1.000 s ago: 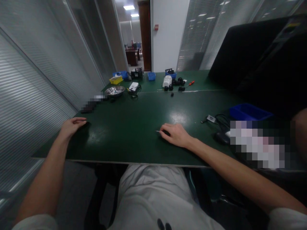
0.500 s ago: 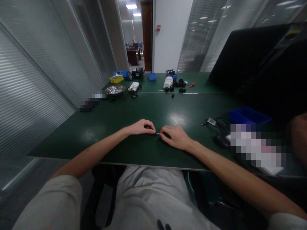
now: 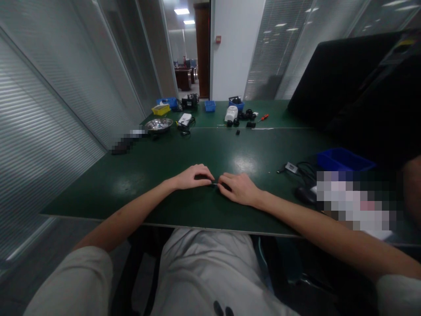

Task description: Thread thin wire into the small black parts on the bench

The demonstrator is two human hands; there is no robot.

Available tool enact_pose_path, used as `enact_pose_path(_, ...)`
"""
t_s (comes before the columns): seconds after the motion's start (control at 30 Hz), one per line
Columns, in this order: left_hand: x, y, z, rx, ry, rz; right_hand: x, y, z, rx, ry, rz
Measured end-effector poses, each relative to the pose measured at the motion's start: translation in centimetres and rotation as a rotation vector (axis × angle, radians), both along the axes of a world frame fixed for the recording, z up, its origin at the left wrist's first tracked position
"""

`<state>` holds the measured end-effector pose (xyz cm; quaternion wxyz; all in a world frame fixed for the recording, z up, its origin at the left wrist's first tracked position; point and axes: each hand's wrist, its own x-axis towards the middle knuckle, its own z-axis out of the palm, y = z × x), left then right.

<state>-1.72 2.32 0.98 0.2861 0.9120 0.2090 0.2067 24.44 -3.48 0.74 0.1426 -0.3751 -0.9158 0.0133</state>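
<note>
At the near middle of the green table (image 3: 171, 158), both my hands rest with their fingertips close together. A short, thin, light-coloured rod (image 3: 215, 184) bridges the small gap between them. My right hand (image 3: 240, 188) is closed, thumb and fingers pinched at the rod's right end. My left hand (image 3: 194, 177) is curled, with its thumb and forefinger at the left end, where a tiny dark piece (image 3: 212, 185) shows just under the fingertips. What the left fingers hold is too small to make out.
To the right lie a cable (image 3: 304, 169), a dark blue tray (image 3: 345, 159) and a black mouse-like object (image 3: 305, 194). Another person's arm (image 3: 412, 188) is at the right edge. Farther back are a metal bowl (image 3: 159, 125), a white box-like device (image 3: 231, 113) and a red-handled screwdriver (image 3: 263, 117).
The left thumb has drawn back slightly to the left, and the tiny dark piece under the fingertips shows more. My right hand has barely moved. The whole view has shifted slightly.
</note>
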Motion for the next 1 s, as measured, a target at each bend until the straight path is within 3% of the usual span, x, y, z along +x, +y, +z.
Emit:
enact_pose_path(0.5, -0.12, -0.93, -0.22, 0.171, 0.075, 0.037, 0.15, 0.01, -0.39, 0.052, 0.049, -0.028)
enact_pose_path(1.0, -0.12, -0.9, -0.39, 0.182, 0.078, 0.039, -0.02, -0.07, -0.18, 0.044, 0.03, -0.042)
